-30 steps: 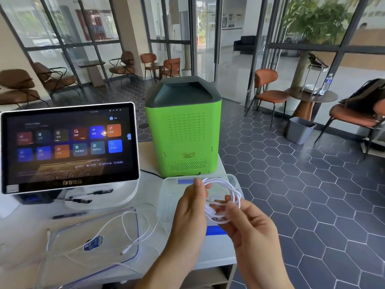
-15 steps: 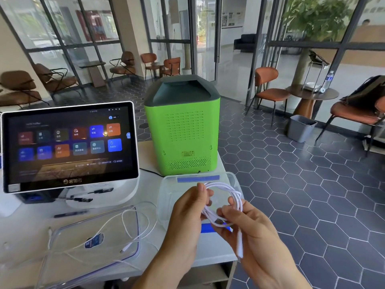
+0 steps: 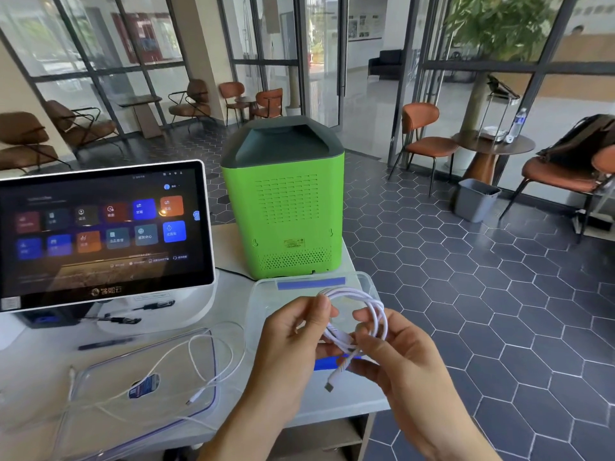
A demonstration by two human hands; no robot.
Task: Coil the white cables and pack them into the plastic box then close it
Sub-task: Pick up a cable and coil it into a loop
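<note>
A coiled white cable is held in the air above the open clear plastic box with blue clips. My left hand pinches the coil's left side, and my right hand grips its lower part, with the plug end hanging down between my hands. A second white cable lies loose over the clear lid, which lies flat on the table to the left of the box.
A green and grey machine stands right behind the box. A touchscreen terminal on a white stand fills the left of the white table. The table's right edge drops to a tiled floor.
My right hand has shifted its grip lower on the coil, and the plug end now dangles free below it. The coil stays above the box.
</note>
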